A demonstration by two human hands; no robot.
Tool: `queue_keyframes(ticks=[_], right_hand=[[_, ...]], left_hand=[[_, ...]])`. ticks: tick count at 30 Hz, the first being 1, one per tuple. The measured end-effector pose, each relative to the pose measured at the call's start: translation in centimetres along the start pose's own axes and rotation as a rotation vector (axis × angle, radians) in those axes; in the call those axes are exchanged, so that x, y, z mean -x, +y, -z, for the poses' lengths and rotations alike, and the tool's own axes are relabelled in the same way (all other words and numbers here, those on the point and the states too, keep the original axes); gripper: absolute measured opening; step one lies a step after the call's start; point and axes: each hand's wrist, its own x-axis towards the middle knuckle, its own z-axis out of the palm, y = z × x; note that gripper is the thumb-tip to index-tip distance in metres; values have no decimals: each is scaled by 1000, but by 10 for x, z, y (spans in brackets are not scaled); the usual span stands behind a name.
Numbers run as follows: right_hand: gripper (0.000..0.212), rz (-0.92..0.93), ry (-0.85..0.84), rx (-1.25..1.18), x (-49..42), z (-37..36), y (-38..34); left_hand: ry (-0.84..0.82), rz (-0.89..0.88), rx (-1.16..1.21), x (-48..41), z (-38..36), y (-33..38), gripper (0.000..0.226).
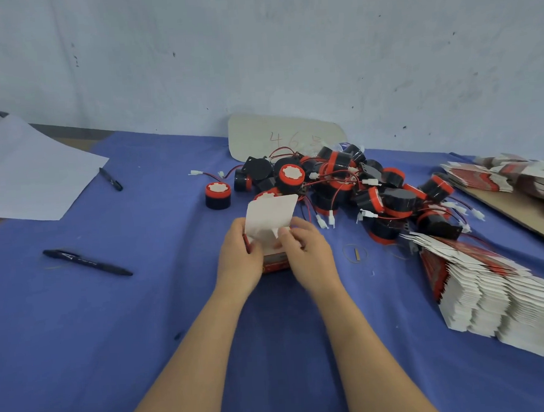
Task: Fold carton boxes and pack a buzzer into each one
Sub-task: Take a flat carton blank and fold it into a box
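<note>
While both hands grip it, the carton box (268, 238) stands on the blue cloth (112, 327) of the desk, near the centre and just in front of the buzzer pile (342, 185).

1. Left hand (240, 252): fingers curled round the left side of the box, thumb against the near face.
2. Right hand (308, 251): fingers bent over the right side; thumb and fingertips pinch a small white side flap at the open top.
3. Lid flap (272, 209): upright, white inner face toward the camera, leaning slightly toward the far edge.
4. Box contents: hidden by the hands and flaps; cannot be determined.

Surrounding items:
- Buzzer pile: black bodies with red rings, red and black leads and white connectors, heaped toward the far edge, right of centre.
- Single buzzer (218, 194): upright, apart from the pile on its left.
- Flat carton stack (499, 297): fanned out along the right edge.
- Second carton stack (501, 176): on a brown board (519, 213) at the far right corner.
- Two black pens (88, 262) (110, 179): left half of the desk, well apart.
- White sheet (30, 176): far left corner.
- Pale card (285, 135): propped against the wall behind the pile, with handwritten digits.
</note>
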Motion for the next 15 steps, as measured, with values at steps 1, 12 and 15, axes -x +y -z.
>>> queue_keyframes(ticks=[1,12,15], right_hand=[[27,-3,38,-85,1,1,-4],[50,-356,35,-398,-4,13,-13],[56,-304,-259,-363,-5,23,-7]], left_hand=[[4,0,-5,-1,0,1,28],[1,162,219,4,-5,6,23],[20,206,371,4,-2,7,23]])
